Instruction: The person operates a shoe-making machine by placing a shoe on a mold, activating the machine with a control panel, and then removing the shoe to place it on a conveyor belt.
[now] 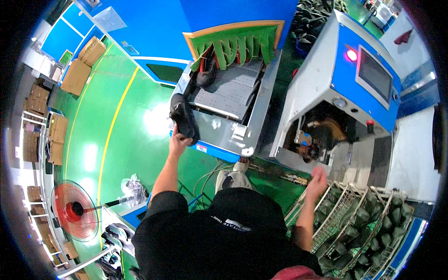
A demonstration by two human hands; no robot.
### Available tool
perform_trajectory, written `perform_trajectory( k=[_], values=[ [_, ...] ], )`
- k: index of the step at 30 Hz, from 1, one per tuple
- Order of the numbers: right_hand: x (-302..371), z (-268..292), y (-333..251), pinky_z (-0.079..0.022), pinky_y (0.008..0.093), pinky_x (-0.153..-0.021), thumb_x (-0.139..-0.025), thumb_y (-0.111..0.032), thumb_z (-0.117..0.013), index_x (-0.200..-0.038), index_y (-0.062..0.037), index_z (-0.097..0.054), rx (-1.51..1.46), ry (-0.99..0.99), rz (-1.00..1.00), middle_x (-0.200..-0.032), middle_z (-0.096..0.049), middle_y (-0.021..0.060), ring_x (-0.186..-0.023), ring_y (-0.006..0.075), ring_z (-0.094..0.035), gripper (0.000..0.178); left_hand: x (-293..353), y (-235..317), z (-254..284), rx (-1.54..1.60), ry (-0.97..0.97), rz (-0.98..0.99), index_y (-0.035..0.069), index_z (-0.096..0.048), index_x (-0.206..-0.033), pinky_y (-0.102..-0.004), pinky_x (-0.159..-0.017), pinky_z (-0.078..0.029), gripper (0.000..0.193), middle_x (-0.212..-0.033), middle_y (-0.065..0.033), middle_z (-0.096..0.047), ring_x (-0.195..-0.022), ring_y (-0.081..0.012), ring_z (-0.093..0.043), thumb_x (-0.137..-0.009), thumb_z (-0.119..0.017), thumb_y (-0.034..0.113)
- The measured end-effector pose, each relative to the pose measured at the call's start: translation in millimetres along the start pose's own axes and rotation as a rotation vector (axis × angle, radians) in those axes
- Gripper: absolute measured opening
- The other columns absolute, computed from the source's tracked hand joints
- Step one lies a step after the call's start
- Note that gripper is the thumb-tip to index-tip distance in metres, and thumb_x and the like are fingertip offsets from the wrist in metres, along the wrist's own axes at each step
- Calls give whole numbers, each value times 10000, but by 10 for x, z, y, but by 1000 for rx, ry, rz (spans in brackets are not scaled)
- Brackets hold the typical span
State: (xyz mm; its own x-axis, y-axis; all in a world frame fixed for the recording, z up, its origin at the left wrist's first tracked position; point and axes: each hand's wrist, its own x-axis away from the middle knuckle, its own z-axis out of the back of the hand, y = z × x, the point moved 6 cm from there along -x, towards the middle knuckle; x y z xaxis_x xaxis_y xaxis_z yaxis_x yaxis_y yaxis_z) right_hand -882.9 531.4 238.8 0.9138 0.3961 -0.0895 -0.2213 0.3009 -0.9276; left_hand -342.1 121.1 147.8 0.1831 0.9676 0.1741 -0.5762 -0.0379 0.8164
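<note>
My left hand point(178, 141) is closed around the heel end of a black shoe point(183, 120). The shoe is held up with its toe pointing away from me, over the near left corner of a grey slatted conveyor point(226, 91). Another dark shoe point(206, 78) rests on the conveyor's left side, partly under green hanging strips point(226, 52). My right hand point(318, 181) is off to the right, just below the dark opening of a white and blue machine point(343, 86). Motion smears its fingers, so whether anything is in them cannot be made out.
A wire rack point(347, 217) full of dark shoe-last shapes stands at the lower right. On the left are a red fan point(74, 208) and cardboard boxes point(77, 76). Cables point(205, 184) lie on the green floor near my feet. A dark heap point(311, 23) sits behind the machine.
</note>
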Motion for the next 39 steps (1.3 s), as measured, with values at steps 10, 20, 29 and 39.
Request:
perform_trajectory(
  k=[10,20,29,39],
  values=[
    [-1581,-1133,-3044,-304,508,-1159,-1066,-291,-349,-1412,60,-474,786,213,1203,-1444,-495,253,-1358,423,-454,508,-611,1374,-636,-365,123,-430,11,-590,-1208,-434,-1029,-457,421,-1375,-216,-532,-1256,-412,-524,-824,-723,121],
    [-1711,-1148,-2723,-475,528,-1019,-1068,-451,-233,-1305,49,-558,847,417,1191,-1320,-586,265,-1213,425,-583,642,-4303,1424,-1616,-449,-5,199,0,-543,-1319,-416,-967,-497,669,-1272,-201,-627,-1118,-357,-628,-742,-808,211],
    [-1673,-990,-2591,-464,557,-1027,-1030,-536,-361,-1372,14,-500,895,303,1158,-1368,-538,271,-1246,428,-549,663,-4458,1145,-1660,175,228,-320,4,-630,-1229,-380,-907,-496,685,-1190,-140,-694,-1063,-302,-655,-651,-915,236],
    [-1730,-1204,-2802,-440,494,-1011,-1031,-364,-308,-1302,14,-584,751,376,1255,-1277,-641,233,-1184,399,-615,541,-2860,1201,-1630,395,34,198,-26,-566,-1279,-365,-818,-512,698,-1117,-131,-679,-940,-226,-659,-719,-890,236]
  ],
)
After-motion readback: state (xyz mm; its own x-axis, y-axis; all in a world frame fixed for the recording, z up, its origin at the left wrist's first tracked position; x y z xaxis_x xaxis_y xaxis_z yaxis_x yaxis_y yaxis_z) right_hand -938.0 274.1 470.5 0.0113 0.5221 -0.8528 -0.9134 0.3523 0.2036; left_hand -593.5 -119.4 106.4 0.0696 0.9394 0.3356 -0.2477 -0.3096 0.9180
